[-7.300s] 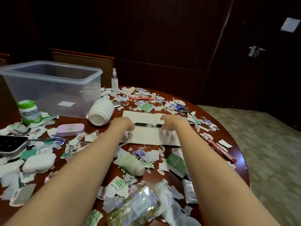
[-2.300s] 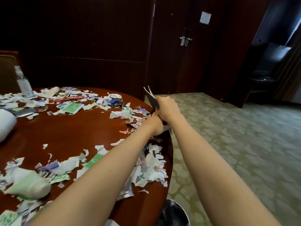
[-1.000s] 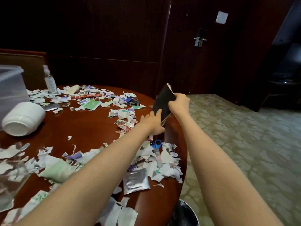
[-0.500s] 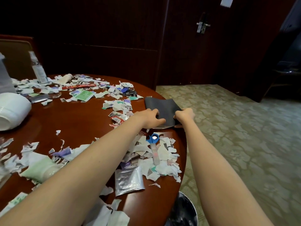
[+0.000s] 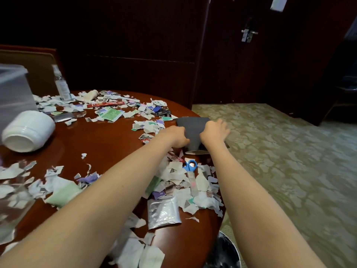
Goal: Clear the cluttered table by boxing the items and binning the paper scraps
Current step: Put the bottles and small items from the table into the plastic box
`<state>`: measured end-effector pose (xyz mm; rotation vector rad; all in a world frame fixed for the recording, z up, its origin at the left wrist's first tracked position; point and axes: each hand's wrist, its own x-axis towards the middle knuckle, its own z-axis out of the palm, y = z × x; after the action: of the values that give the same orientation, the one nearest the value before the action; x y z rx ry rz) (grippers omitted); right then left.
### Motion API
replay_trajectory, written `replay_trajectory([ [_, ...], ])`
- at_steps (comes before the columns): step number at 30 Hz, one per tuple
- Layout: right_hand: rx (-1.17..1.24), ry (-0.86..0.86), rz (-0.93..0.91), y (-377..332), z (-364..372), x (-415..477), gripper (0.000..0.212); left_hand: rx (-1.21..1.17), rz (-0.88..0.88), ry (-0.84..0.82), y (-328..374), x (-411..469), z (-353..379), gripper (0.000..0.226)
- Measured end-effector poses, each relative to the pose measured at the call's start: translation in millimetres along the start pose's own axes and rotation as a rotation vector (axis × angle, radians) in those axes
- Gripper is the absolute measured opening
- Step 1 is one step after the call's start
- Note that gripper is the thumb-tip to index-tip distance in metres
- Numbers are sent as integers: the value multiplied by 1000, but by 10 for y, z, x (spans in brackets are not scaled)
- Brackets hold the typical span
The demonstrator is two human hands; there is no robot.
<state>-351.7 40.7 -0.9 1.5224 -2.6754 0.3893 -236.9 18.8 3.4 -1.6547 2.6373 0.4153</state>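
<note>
Left hand [image 5: 174,137] curled tight against left edge of dark notebook [image 5: 193,128], thumb touching it; fingers hidden, can't tell if it actually grips. Right hand [image 5: 214,133] on notebook's right side, fingers stretched out and loose, motion-blurred, not gripping. Notebook lies flat at right edge of table [image 5: 108,144], between the two hands.

Just near side of hands: heap of scraps [image 5: 202,198], blue-handled scissors [image 5: 190,165] lying in it, handle toward notebook. Silver pouch [image 5: 164,212] at heap's near end. More scraps along far side and left side of table. Bin [image 5: 224,254] on floor below table's near right edge, partly hidden by right forearm.

Far left: white jar [image 5: 29,131] on its side, clear box [image 5: 13,89] behind it, cut off by frame edge. Bottle [image 5: 61,84] upright beside box at back
</note>
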Motion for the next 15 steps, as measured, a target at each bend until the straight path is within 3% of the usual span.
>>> replay_trajectory([
  [3,12,-20,-93,-202,-107,-76,39,55,-85,62,-189,-98,-185,37],
  [8,71,-174,-220,-654,-305,-228,35,133,-217,84,-561,-353,-503,45],
  [15,96,-226,-357,-1276,-451,-492,31,129,-332,162,-1151,-754,-795,44],
])
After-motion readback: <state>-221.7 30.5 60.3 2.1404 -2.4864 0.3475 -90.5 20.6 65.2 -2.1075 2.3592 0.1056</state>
